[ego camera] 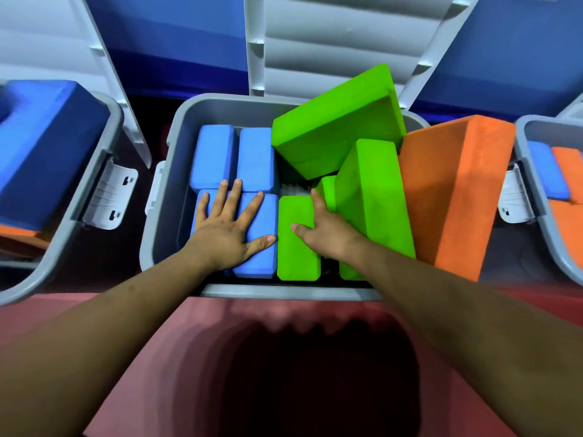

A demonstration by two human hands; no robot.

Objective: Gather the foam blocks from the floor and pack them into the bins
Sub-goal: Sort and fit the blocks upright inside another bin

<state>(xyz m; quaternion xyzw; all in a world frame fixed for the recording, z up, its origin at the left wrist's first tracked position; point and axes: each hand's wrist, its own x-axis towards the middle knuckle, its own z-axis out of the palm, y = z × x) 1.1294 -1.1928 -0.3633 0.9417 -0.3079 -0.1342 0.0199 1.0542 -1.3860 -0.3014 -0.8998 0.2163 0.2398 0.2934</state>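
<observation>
Head view: left hand [227, 228] spread flat, pressing down the blue blocks [255, 159] under it in the gray bin [284, 293], right hand [321, 234] on the green block [296, 263] alongside, fingers hidden, so seat it level before straightening the tilted green blocks [334, 134] beyond.

Blue wall [189, 42], ribbed lids [347, 42], red floor [142, 342].
The wall runs across the top of the view, with a dark strip [148, 100] at its foot. Two pale grey lids stand up in front of it: the middle lid is nearly upright, its ribs running crosswise, and the left lid [41, 36] is tilted and cut off by the edge. The floor fills the bottom of the view, and a dark, soft-edged shadow [315, 373] lies in its middle.
</observation>
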